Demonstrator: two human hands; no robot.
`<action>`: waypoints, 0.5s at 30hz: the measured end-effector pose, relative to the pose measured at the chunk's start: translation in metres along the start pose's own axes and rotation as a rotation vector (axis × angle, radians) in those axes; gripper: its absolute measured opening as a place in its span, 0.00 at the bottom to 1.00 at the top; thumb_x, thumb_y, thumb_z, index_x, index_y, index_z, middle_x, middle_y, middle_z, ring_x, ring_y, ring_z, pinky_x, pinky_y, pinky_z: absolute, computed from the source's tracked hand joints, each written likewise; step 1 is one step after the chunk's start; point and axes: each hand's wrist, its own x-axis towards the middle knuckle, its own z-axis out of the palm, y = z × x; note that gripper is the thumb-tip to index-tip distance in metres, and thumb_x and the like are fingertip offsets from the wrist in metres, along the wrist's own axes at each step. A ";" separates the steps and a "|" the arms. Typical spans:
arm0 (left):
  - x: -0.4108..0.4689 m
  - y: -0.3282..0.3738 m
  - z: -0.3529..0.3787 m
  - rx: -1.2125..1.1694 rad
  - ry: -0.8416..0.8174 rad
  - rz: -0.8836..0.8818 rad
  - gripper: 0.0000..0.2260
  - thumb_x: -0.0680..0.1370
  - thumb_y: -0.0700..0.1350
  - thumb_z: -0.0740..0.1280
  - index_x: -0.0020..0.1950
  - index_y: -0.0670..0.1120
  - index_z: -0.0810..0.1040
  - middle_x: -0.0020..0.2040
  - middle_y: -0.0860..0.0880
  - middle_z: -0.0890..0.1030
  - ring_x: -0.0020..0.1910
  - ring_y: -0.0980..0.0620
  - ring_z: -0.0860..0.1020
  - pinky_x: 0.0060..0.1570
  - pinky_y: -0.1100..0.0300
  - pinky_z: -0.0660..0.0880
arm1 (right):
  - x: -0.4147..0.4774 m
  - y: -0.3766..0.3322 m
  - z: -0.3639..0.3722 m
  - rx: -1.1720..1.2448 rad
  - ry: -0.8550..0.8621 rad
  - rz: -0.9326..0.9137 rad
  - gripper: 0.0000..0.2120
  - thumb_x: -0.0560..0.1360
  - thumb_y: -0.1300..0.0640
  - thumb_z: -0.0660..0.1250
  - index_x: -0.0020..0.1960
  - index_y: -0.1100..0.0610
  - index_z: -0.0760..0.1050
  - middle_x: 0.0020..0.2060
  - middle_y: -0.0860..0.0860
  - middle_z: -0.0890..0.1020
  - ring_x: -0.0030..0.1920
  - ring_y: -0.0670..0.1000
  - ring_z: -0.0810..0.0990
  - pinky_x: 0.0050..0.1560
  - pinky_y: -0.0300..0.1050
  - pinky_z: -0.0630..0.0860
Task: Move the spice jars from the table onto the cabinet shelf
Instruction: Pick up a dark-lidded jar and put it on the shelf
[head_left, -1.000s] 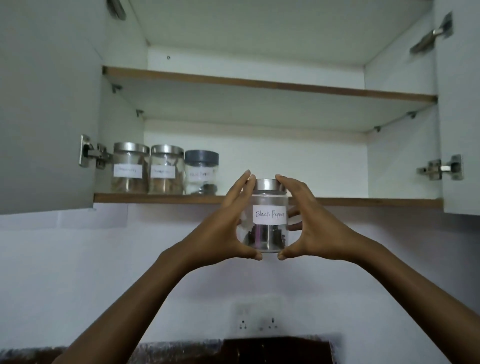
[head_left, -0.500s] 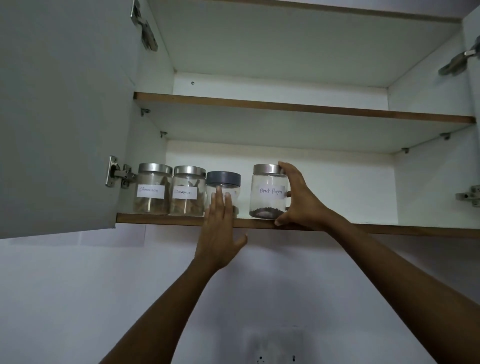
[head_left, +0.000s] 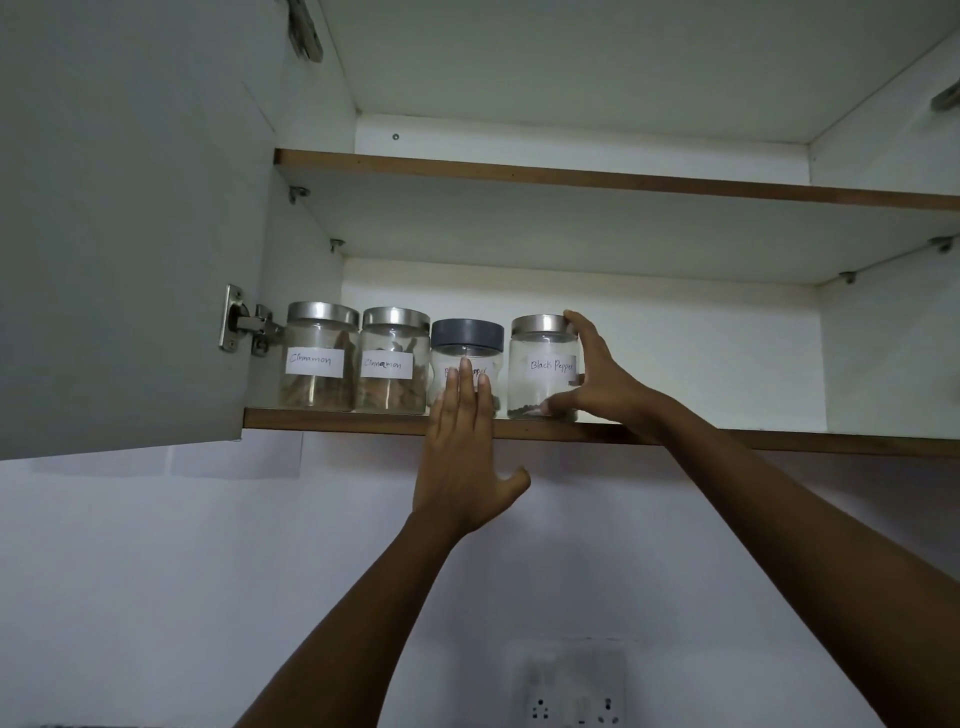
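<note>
The Black Pepper jar (head_left: 543, 366) stands upright on the cabinet shelf (head_left: 727, 439), rightmost in a row of four jars. The right hand (head_left: 597, 376) grips it, thumb low, fingers (head_left: 576, 325) at the lid. The left hand (head_left: 465, 457) is spread flat before the grey-lidded jar (head_left: 467, 345).

jars (head_left: 395, 358) crowd shelf (head_left: 363, 420) left, right half free

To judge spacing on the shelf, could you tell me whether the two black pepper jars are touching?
Apart. The head view shows white back wall between the grey-lidded jar and the steel-lidded black pepper jar.
</note>
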 end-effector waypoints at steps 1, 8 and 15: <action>0.000 0.000 0.000 -0.004 0.005 0.002 0.46 0.67 0.65 0.55 0.76 0.40 0.42 0.77 0.41 0.43 0.76 0.44 0.40 0.72 0.53 0.39 | 0.001 0.000 0.004 -0.006 0.014 -0.005 0.52 0.63 0.66 0.76 0.74 0.48 0.47 0.71 0.49 0.55 0.65 0.57 0.66 0.59 0.46 0.73; 0.000 -0.003 -0.003 -0.056 -0.002 0.027 0.46 0.66 0.66 0.50 0.76 0.41 0.41 0.77 0.43 0.39 0.75 0.47 0.35 0.70 0.56 0.34 | -0.006 -0.006 0.015 -0.043 0.026 -0.001 0.54 0.65 0.64 0.75 0.76 0.50 0.40 0.74 0.48 0.49 0.71 0.54 0.60 0.67 0.53 0.67; 0.001 -0.007 -0.012 -0.164 -0.088 0.049 0.46 0.71 0.64 0.57 0.76 0.42 0.37 0.75 0.43 0.33 0.72 0.48 0.29 0.73 0.51 0.35 | -0.055 -0.007 0.017 -0.071 0.130 0.073 0.51 0.69 0.61 0.73 0.75 0.47 0.38 0.74 0.48 0.45 0.71 0.53 0.59 0.67 0.47 0.65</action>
